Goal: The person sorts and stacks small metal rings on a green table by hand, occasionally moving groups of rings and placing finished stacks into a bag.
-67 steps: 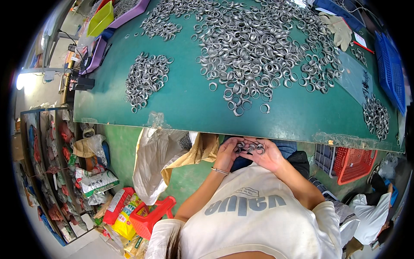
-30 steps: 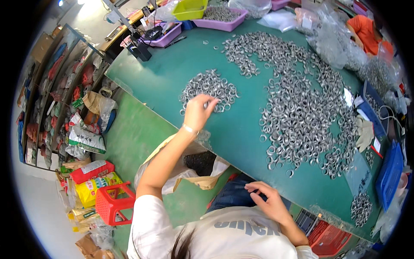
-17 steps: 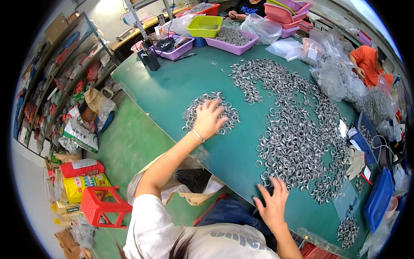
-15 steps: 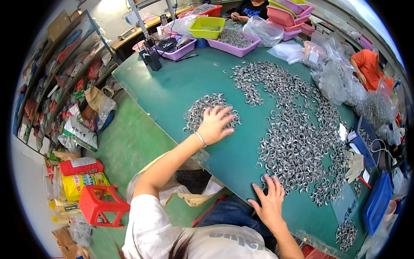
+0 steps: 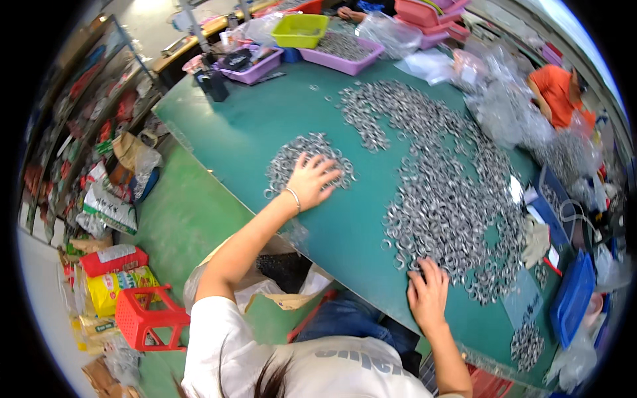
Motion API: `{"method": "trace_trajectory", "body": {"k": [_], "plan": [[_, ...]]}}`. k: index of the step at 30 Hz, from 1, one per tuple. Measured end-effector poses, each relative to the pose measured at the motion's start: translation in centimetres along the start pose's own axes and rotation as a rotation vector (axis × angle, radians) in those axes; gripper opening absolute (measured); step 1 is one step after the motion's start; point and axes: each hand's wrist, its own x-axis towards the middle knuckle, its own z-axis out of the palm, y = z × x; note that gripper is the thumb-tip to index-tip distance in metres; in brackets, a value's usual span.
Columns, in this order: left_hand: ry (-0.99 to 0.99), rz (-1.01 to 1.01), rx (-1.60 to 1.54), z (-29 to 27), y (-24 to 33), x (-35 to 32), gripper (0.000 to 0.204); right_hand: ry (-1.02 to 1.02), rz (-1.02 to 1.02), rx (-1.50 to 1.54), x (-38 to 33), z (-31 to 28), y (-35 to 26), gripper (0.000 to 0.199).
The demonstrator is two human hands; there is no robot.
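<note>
Two hands spread flat: left hand [image 5: 310, 182] on small ring pile [image 5: 302, 159]; right hand [image 5: 428, 295] at big heap [image 5: 451, 199] edge; bare green tabletop [image 5: 361, 225] between.

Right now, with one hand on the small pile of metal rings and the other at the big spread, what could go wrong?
1. The left hand lies flat on the small ring pile; a wide sweep could scatter rings across the green table or mix them into the big spread.
2. The right hand sits near the table's near edge, so rings dragged back could fall off.
</note>
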Motion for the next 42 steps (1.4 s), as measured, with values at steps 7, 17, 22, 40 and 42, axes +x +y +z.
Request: {"method": "trace_trajectory", "body": {"k": [7, 17, 22, 40, 42], "plan": [[0.087, -0.095, -0.079, -1.9, 2.6, 1.0, 0.037, 0.158, 0.090, 0.069, -1.8, -1.8, 2.8, 0.024], [-0.122, -0.007, -0.652, -13.8, 17.8, -4.8, 0.047, 0.313, 0.154, 0.042, -2.8, -2.6, 3.8, 0.026], [-0.117, -0.133, -1.083, -10.7, 23.0, -6.7, 0.046, 0.599, 0.672, 0.952, -3.5, -3.7, 3.8, 0.013], [-0.710, -0.857, -2.485, -5.9, 27.6, -5.0, 0.020, 0.352, 0.444, 0.537, -4.7, -5.4, -1.4, 0.016], [-0.676, -0.856, -2.432, -6.3, 27.3, -5.1, 0.021, 0.485, 0.494, 0.364, -3.7, -4.5, 0.6, 0.014]]}}
